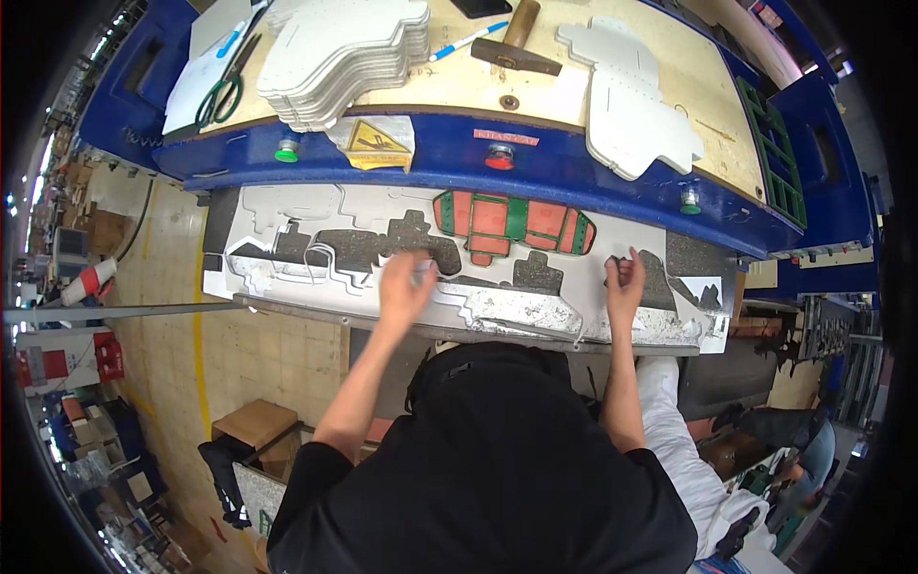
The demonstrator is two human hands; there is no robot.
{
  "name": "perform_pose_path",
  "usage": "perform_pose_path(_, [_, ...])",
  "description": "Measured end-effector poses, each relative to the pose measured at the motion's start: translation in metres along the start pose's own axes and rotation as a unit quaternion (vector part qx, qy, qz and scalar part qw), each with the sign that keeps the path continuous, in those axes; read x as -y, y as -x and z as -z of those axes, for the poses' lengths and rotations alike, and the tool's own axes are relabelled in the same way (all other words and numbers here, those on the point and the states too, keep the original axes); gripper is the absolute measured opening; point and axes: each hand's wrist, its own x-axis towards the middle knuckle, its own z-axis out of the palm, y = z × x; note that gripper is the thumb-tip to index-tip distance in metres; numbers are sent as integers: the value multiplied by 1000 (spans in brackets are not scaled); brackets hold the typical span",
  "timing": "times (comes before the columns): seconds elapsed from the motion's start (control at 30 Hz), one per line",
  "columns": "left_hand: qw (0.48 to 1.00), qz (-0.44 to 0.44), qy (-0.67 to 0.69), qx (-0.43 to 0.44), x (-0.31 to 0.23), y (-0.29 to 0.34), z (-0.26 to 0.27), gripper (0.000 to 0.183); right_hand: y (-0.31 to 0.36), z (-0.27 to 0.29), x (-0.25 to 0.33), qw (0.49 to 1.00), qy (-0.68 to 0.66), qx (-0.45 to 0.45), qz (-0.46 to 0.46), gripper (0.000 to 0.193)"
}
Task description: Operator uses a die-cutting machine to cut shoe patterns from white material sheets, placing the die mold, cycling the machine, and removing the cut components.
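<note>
A white sheet (593, 206) full of shaped cut-outs lies across a dark speckled bed. On its far middle part rests a cutting die (516, 222) with a green frame and red filling. My left hand (405, 287) is left of the die, over the sheet's near part, its fingers curled together at a cut edge; what lies between them is partly hidden. Beyond the die's right end, my right hand (624, 279) hovers by a cut-out with thumb and fingers apart, and nothing shows in it. Loose strips of the sheet curl up on the left.
A blue press beam (440, 143) with a red button (499, 156) spans the far side. On its wooden top lie a stack of white cut pieces (344, 57), a hammer (517, 53), green-handled scissors (222, 96) and more white pieces (636, 105). A cardboard box (256, 426) stands behind left.
</note>
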Motion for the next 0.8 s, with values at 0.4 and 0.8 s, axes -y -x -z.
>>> perform_pose_path(0.4, [994,-78,-73,7,0,88,-58,22,-77,40,126,879,-123,-458,-37,62])
perform_pose_path(0.8, [991,-78,-106,40,-1,91,-45,23,66,58,23,993,-33,-110,-20,37])
